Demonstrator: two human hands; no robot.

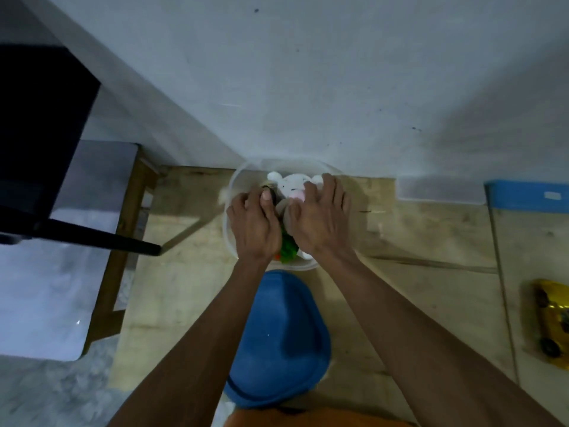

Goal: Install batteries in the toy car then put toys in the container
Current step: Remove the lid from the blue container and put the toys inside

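Note:
A clear round container (238,177) stands on the wooden table against the wall. Inside it lie a white plush toy (291,184) with a pink patch, a green toy (288,249) and a small dark toy by my left thumb. Both my hands are down in the container on top of the toys. My left hand (254,224) curls around the dark toy at the left. My right hand (320,217) presses flat, fingers spread, on the plush toy. A yellow toy car (551,322) lies on the table at the far right, away from both hands.
A blue round lid (283,340) lies on the table just in front of the container. A clear box with a blue lid (523,195) stands at the back right. A dark chair (40,124) and the table's left edge (123,241) are at the left.

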